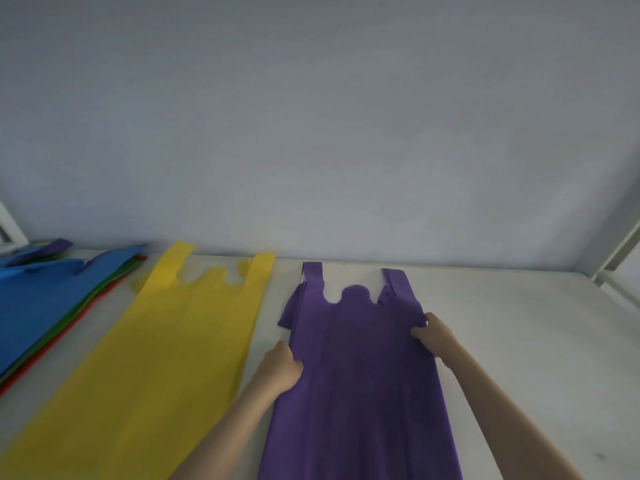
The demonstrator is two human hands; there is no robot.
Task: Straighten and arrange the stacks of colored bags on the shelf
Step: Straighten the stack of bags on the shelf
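White shelf (502, 341) | purple stack (360, 375) bottom cut off | fingertips hidden under edges

Dim, even, bluish light; no glare. Soft focus throughout, fine detail smeared. Wide-angle bending at edges; faint shadows along pale blue-grey wall (311, 116) base.

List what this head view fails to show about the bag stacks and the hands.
- Purple stack: lower end cut off by the bottom frame edge; number of bags unreadable from above.
- Yellow stack: lower end cut off at the bottom-left.
- Blue-topped pile: left part cut off; lower layers show only as thin edges.
- Left hand and right hand: fingers partly hidden by purple fabric.
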